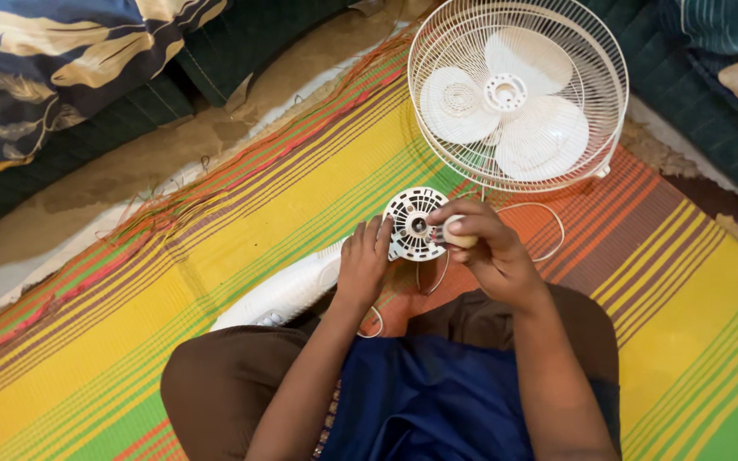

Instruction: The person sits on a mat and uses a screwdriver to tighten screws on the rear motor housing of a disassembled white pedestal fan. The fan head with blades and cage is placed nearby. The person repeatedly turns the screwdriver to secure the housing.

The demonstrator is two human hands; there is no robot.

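Note:
I sit on a striped mat [215,256]. My left hand [362,260] grips the white fan motor housing [412,224] from its left side; the housing is round with a vented face turned up at me. My right hand [484,248] pinches a small cream-coloured cap or knob [457,235] against the housing's right side, close to its centre shaft. The white fan body [288,290] runs from the housing down to the left across my knee. A white fan guard with its three-blade propeller [518,94] lies flat on the mat just beyond my hands.
A thin white cord [548,226] loops on the mat to the right of my hands. Dark green cushions [702,102] line the far right, and a blue and cream patterned pillow [53,60] lies at the upper left. Bare dusty floor [172,162] borders the mat.

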